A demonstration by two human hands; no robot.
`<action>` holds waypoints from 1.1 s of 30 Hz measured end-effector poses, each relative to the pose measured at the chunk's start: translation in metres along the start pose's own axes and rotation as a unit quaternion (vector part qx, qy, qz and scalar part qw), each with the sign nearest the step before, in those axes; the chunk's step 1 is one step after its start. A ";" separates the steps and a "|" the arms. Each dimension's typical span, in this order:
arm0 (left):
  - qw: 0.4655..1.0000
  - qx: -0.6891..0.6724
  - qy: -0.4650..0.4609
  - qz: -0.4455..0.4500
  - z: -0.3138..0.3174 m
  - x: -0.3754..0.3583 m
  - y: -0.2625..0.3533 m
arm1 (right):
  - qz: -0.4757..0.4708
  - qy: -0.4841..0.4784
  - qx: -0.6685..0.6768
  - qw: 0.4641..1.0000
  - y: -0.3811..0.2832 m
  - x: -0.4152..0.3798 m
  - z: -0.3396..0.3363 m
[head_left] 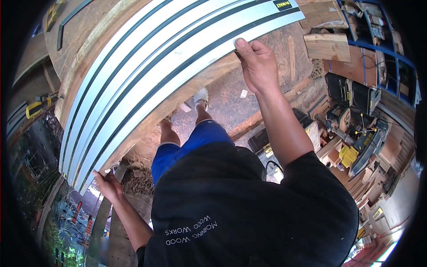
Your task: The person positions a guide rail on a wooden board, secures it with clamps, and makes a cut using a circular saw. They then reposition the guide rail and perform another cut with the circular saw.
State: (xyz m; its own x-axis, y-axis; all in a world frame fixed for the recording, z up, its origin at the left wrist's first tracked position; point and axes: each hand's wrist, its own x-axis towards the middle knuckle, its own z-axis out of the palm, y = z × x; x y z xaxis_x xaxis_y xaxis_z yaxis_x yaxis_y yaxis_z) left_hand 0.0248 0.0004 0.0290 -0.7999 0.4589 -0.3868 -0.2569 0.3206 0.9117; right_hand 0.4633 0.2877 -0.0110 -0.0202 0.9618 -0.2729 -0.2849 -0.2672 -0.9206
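Note:
A long silver guide rail [178, 58] with dark lengthwise strips and a yellow-and-black DeWalt label runs diagonally across the upper left of the head view. It lies over a wooden slab [195, 86]. My right hand [261, 66] pinches the rail's near edge toward its right end, thumb on top and fingers mostly hidden below. Close to the rail's lower left end, my left hand [109, 187] grips the same edge, its thumb on the top face. Part of the left fingers is hidden under the rail.
Shelving with blue uprights [396, 55] stands at the upper right, near stacked wooden boards [327, 46]. An open black case [351, 93], a yellow-and-black power saw [367, 142] and wood offcuts fill the right side. A yellow-and-black tool [34, 109] sits far left.

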 end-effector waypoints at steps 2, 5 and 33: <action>1.000 -0.004 0.000 0.000 0.001 0.000 0.000 | 0.001 0.009 -0.019 1.000 0.001 0.000 0.000; 1.000 -0.007 -0.001 -0.002 0.003 -0.001 0.001 | 0.003 0.022 -0.028 0.999 -0.002 -0.001 0.004; 0.998 -0.057 -0.012 0.018 0.005 0.007 -0.016 | 0.021 -0.032 0.006 0.999 -0.001 0.020 -0.026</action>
State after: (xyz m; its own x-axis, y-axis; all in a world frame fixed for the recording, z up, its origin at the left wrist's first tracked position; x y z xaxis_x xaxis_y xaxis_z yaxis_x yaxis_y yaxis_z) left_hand 0.0260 0.0026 0.0113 -0.7966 0.4884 -0.3563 -0.2897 0.2089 0.9341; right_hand 0.4881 0.3057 -0.0227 -0.0945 0.9515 -0.2927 -0.2933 -0.3075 -0.9052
